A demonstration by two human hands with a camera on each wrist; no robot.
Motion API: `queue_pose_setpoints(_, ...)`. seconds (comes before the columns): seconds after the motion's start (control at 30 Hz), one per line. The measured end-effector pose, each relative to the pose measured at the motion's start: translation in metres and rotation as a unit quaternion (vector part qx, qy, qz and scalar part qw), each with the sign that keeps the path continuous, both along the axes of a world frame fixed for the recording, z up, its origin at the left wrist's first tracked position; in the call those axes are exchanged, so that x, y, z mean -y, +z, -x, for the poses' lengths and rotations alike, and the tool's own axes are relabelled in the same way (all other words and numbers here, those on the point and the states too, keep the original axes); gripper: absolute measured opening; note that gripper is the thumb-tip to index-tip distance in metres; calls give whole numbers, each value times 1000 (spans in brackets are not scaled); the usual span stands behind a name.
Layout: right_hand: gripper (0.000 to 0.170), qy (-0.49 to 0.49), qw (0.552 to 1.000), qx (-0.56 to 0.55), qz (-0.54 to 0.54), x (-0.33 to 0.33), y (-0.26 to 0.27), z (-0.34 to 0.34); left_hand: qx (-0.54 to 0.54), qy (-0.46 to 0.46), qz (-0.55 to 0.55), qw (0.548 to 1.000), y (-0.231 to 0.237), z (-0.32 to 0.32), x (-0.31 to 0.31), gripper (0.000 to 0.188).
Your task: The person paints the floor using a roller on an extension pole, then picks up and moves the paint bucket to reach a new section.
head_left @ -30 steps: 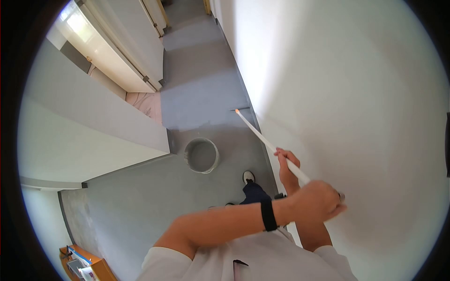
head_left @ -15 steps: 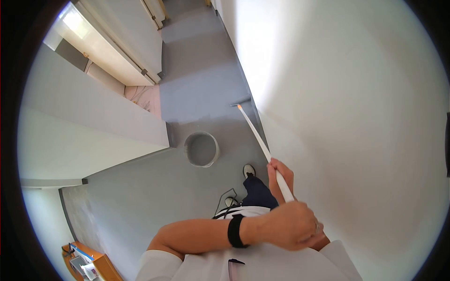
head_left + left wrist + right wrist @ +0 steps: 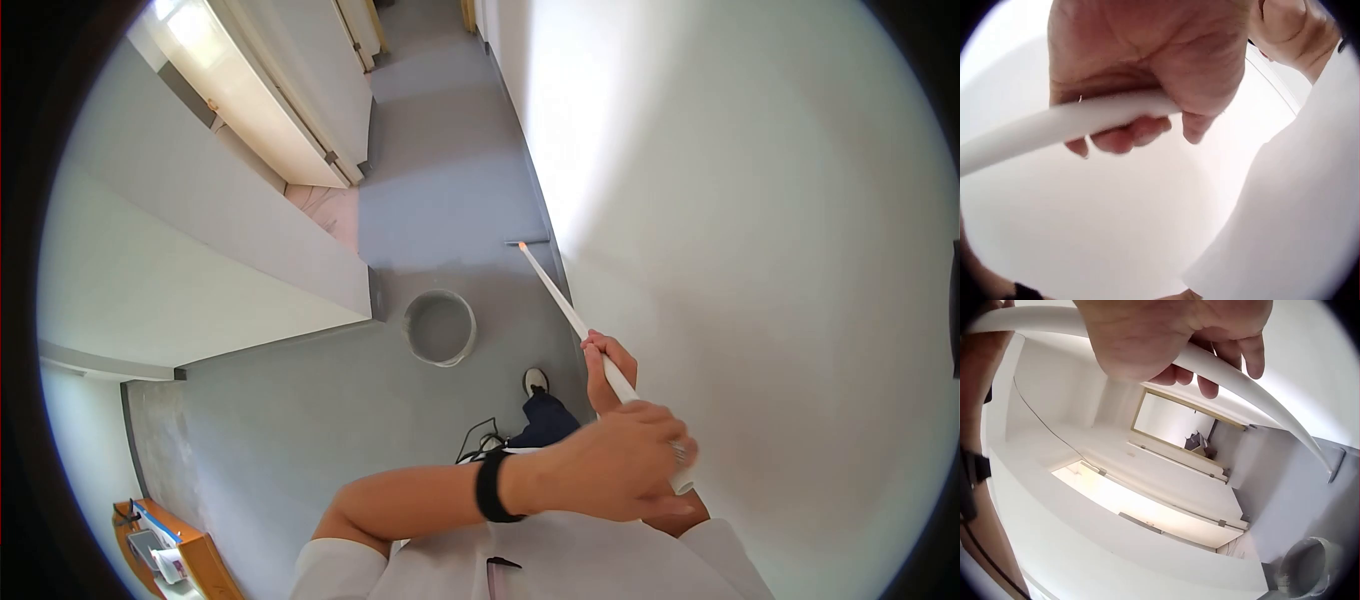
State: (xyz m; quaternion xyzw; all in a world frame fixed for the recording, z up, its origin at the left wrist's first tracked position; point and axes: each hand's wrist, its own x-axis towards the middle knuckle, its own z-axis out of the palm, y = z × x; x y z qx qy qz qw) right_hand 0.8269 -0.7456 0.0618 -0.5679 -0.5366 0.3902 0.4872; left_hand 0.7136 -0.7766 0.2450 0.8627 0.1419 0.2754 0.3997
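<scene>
Both hands are on the white pole (image 3: 552, 288) of a long-handled paint roller, which slants down from my body to the floor. My left hand (image 3: 615, 460), with a black wristband, crosses over to the pole's near end and holds it with loosely curled fingers, as the left wrist view shows. Farther down the pole, my right hand (image 3: 608, 365) grips it, fingers curled beneath in the right wrist view. The thin dark roller head (image 3: 535, 241) lies on the grey floor against the foot of the right wall, just past the pole's orange tip.
A bucket (image 3: 407, 335) of grey paint stands on the floor (image 3: 290, 420) left of the pole. The white wall (image 3: 760, 250) runs close along the right. An open door (image 3: 265, 100) is at the upper left; a wooden shelf unit (image 3: 205, 565) holds items at the lower left.
My left hand has drawn back toward my body and left, then risen slightly, its fingers now looser on the pole. The roller head has come a little nearer along the wall's foot.
</scene>
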Motion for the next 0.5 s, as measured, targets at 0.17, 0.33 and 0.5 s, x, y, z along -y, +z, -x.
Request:
queue_pose_setpoints(0.17, 13, 19, 993, 31, -112, 79, 12, 4, 23, 278, 82, 957, -57, 121, 48, 29)
queue_pose_setpoints(0.33, 10, -25, 992, 77, -93, 174, 23, 17, -102, 505, 301, 803, -180, 271, 138, 26)
queue_pose_setpoints(0.5, 20, -129, 991, 24, 37, 277, 30, 76, -189, 467, 383, 774, -247, 364, 235, 35)
